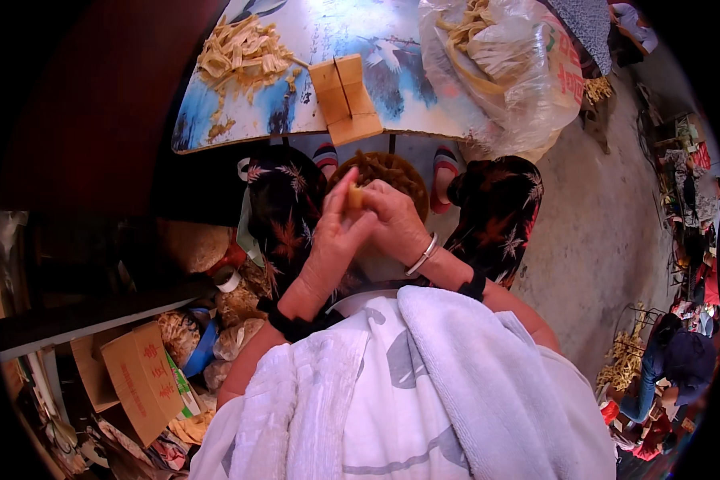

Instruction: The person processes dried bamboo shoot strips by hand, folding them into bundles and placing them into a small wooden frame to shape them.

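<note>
Close together in front of me, my left hand (pixel 334 234) and my right hand (pixel 398 218) meet at a small yellow-tan piece (pixel 355 197), probably a strip like those nearby. The left fingers point up along one side of it, while the right fingers curl against the other. Its far end is hidden by the fingers. Below the hands, between my knees, stands a round container (pixel 422 184) filled with brown strips (pixel 384 166). A wooden block with a dark slot (pixel 346 98) sits at the near edge of the table, just beyond my hands.
The painted table (pixel 316 36) bears a pile of pale strips (pixel 244 54) at left and a clear plastic bag (pixel 528 104) with longer strips at right. Left of me are a cardboard box (pixel 144 382) and filled bags. Concrete floor (pixel 592 208) lies right; people sit farther off.
</note>
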Tool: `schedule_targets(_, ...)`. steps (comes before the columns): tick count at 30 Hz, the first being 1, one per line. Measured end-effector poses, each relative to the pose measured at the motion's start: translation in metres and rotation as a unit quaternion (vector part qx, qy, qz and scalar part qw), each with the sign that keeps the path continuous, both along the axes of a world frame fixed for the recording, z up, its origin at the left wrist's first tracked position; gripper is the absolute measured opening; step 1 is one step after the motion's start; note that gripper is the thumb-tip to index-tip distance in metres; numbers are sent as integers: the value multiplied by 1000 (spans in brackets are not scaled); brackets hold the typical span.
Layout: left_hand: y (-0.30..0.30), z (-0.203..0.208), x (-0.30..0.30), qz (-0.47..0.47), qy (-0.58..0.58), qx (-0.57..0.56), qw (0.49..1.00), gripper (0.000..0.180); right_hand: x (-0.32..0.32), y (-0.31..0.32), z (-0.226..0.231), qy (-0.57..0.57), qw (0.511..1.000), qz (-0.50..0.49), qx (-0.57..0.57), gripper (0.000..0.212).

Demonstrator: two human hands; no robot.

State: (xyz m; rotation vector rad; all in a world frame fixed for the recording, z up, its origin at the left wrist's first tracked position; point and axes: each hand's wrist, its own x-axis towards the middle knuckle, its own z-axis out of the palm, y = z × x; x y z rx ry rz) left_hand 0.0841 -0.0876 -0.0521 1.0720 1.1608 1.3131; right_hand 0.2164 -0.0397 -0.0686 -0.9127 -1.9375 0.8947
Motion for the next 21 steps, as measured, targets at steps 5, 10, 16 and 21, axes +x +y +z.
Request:
schedule_targets(5, -19, -23, -37, -23, -106, -301, 947, 38, 11, -8, 22, 131, 974, -32, -184, 8)
schedule_targets(10, -14, -15, -16, -105, -522, -310, 788, 37, 20, -22, 29, 113, 978, 8, -175, 13)
schedule_targets(16, -3, -35, -15, -31, -337, -274, 900, 23, 35, -34, 40, 50, 965, 78, -245, 14)
schedule_targets(21, -3, -19, -20, -131, 347, -58, 927, 12, 30, -20, 13, 9, 995, 2, 100, 16)
